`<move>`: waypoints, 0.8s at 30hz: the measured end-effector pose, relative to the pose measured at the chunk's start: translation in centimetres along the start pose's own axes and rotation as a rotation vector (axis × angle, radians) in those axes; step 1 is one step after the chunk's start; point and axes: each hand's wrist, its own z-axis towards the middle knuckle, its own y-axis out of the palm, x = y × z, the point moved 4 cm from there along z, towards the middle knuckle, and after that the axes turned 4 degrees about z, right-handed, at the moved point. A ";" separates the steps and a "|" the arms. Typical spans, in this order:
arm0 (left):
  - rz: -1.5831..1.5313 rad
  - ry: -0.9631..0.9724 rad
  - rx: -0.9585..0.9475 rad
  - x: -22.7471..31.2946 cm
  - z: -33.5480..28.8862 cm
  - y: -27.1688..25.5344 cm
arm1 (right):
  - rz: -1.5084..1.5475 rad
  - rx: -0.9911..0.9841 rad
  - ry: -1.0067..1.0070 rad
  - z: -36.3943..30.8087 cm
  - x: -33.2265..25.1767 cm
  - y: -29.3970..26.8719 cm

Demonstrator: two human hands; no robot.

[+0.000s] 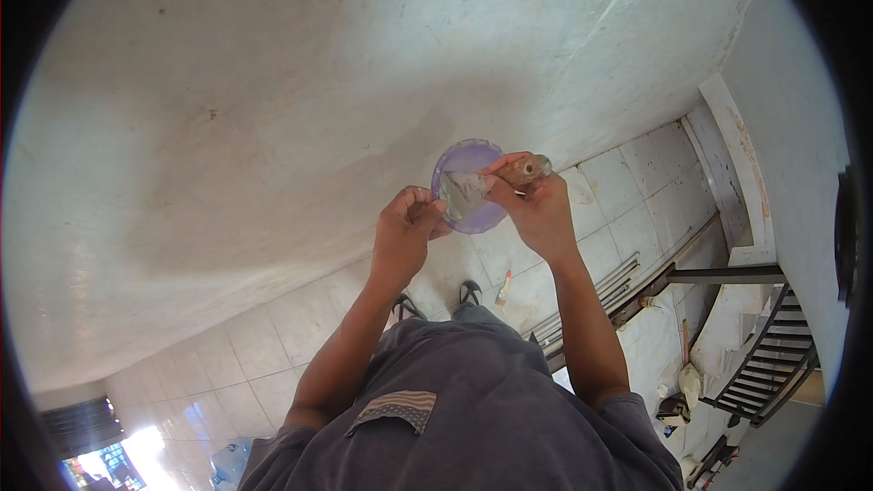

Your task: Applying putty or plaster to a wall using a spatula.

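In front of the wall, my left hand [406,223] grips the left rim of a small purple bowl [467,159], thumb and fingers closed on its edge. My right hand [543,216] is wrapped around the wooden handle of a putty knife [527,169]. Its wide blade reaches left into the bowl. Pale, whitish paste seems to lie on the blade and inside the bowl, though blade and paste are hard to tell apart. Part of the bowl's right side is hidden behind my right hand.
A large off-white wall [291,64] rises ahead. On the tiled floor [245,345] lie a paintbrush [504,288] near my feet and several long metal bars [600,295] to the right. A black metal railing [768,350] stands far right. A clear blue bottle [229,461] is at lower left.
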 end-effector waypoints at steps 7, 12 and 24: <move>0.047 -0.049 0.022 1.2 -0.3 0.3 | 0.565 0.194 0.199 -0.4 2.5 -3.4; -0.008 -0.075 -0.025 1.1 0.0 1.4 | 0.874 0.285 0.095 -1.4 3.5 -7.2; -0.077 -0.136 0.008 0.0 -1.6 2.1 | 0.887 0.562 -0.582 3.5 -9.0 -17.5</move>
